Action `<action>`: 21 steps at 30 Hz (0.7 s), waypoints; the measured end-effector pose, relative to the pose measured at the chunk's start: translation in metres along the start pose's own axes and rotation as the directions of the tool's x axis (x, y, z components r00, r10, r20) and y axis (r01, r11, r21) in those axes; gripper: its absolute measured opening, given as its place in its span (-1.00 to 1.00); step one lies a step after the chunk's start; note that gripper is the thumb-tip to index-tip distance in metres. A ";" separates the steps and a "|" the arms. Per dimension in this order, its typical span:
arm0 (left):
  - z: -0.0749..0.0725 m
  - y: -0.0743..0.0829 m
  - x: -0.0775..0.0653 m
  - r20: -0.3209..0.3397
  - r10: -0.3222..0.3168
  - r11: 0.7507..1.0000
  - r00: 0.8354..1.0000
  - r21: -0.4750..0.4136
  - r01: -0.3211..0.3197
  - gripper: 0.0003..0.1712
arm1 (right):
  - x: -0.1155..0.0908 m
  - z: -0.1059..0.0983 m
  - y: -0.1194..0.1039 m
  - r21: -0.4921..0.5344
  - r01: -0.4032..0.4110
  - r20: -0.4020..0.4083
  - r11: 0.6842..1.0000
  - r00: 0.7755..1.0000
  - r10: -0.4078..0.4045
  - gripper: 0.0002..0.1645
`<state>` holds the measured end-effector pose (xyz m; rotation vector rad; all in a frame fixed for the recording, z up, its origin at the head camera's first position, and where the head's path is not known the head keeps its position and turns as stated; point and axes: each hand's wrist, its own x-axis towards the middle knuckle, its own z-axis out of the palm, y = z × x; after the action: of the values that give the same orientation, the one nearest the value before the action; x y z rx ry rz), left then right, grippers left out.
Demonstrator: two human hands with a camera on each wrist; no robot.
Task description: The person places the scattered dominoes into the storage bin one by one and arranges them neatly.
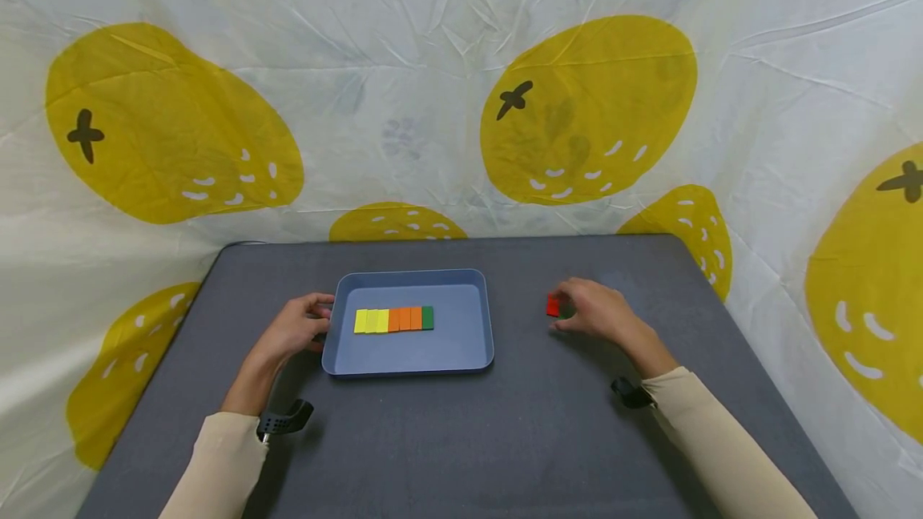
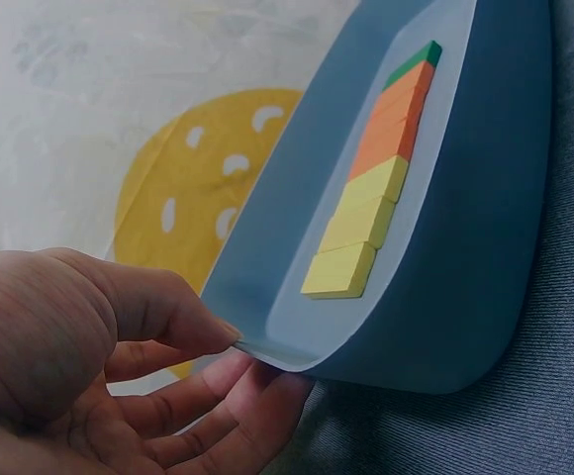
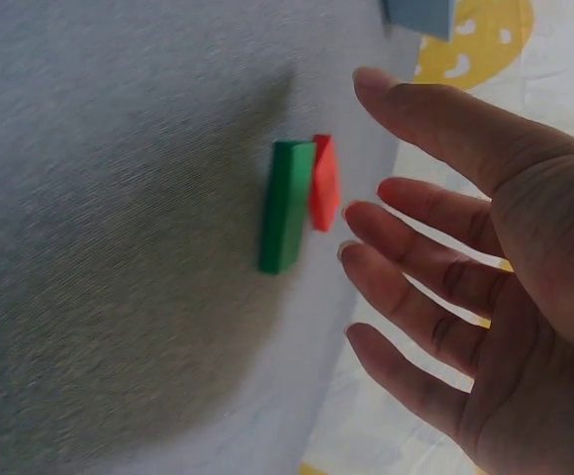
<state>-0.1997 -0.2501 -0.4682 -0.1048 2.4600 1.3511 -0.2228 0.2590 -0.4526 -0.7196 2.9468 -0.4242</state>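
Note:
A blue-grey tray [image 1: 461, 343] holds a row of small rectangular blocks: yellow [image 1: 371, 321], then orange [image 1: 405, 319], then one green [image 1: 428, 318]. At its left end, my left hand [image 1: 297, 327] pinches the rim; the left wrist view has the thumb on the rim and fingers against the outer wall. To the right of the tray, a red block [image 3: 324, 184] and a green block [image 3: 287, 208] lie side by side on the table. My right hand [image 1: 594, 309] hovers over this pair, fingers spread and apart from the blocks in the right wrist view [image 3: 525, 257].
The dark grey table [image 1: 447, 447] ends at its back edge against a hanging white cloth [image 1: 404, 102] printed with yellow fruit shapes. Black bands [image 1: 286, 418] circle both wrists.

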 end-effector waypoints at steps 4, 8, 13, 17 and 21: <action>0.000 0.001 0.000 0.000 -0.001 1.000 1.000 0.004 0.001 -0.40 | -0.005 0.006 0.006 -0.047 -0.051 -0.016 0.998 0.999 0.050 -0.36; 0.001 0.003 -0.001 0.000 -0.013 1.000 1.000 0.009 0.013 -0.39 | -0.008 0.013 0.013 -0.067 -0.084 -0.014 0.994 0.996 0.083 -0.36; 0.002 0.005 0.000 -0.006 -0.032 0.999 0.999 0.012 0.032 -0.38 | -0.010 0.018 0.019 -0.039 -0.076 -0.004 0.996 0.997 0.076 -0.42; 0.001 0.005 0.000 -0.005 -0.035 0.999 0.999 0.020 0.035 -0.39 | -0.009 0.016 0.023 0.002 -0.046 0.012 0.999 0.999 0.046 -0.47; 0.002 0.004 0.001 -0.006 -0.037 0.999 0.999 0.019 0.037 -0.39 | -0.009 0.014 0.024 0.020 -0.060 0.022 0.998 0.998 0.060 -0.42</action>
<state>-0.2008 -0.2463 -0.4657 -0.1493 2.4630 1.3132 -0.2232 0.2800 -0.4728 -0.6275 2.9307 -0.4382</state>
